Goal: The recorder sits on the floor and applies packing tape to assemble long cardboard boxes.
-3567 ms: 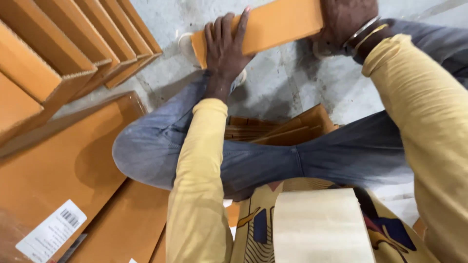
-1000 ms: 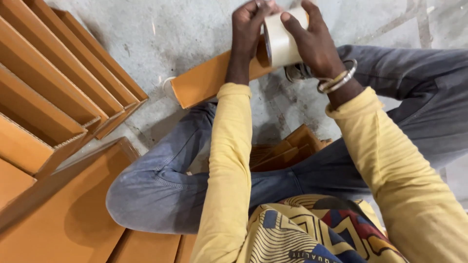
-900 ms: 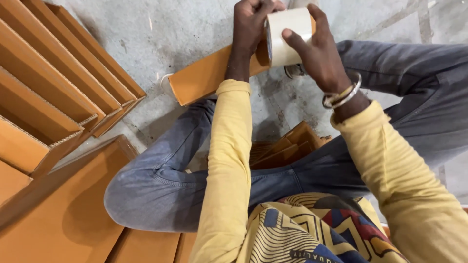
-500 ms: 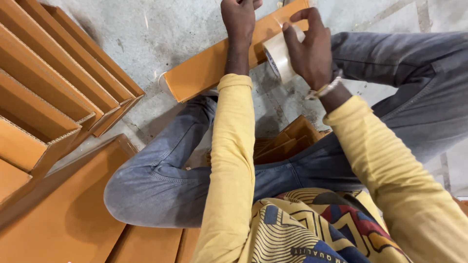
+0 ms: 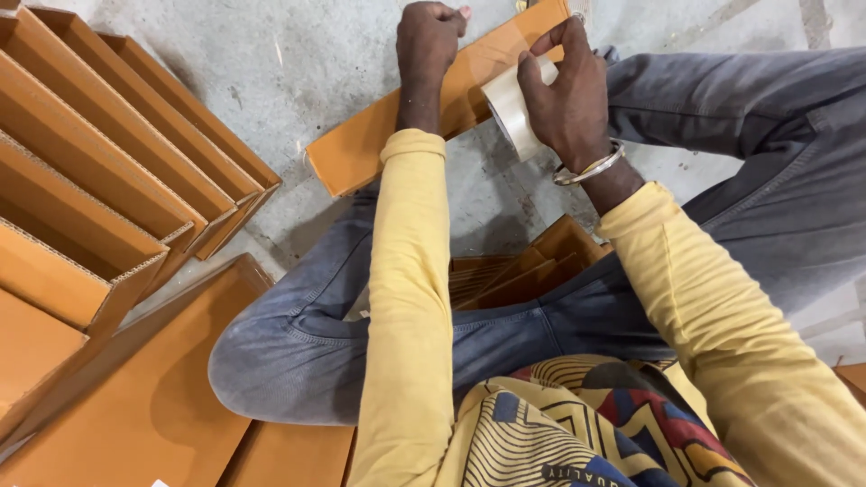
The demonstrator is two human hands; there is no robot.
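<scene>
Tape roll (image 5: pixel 508 106), pale, is gripped in the right hand (image 5: pixel 566 95) and pressed against a long orange carton (image 5: pixel 433 99) lying on the concrete floor (image 5: pixel 298 63) past the knees. Left hand (image 5: pixel 428 36) is closed in a fist on the carton's top face. Open orange cartons (image 5: pixel 99 180) are ranked at left; flat orange sheets (image 5: pixel 153 397) are stacked beside the left knee.

Your roll of clear tape (image 5: pixel 510 106) stands on edge against the long, flat orange carton (image 5: pixel 433 99) slanting across the floor.
</scene>
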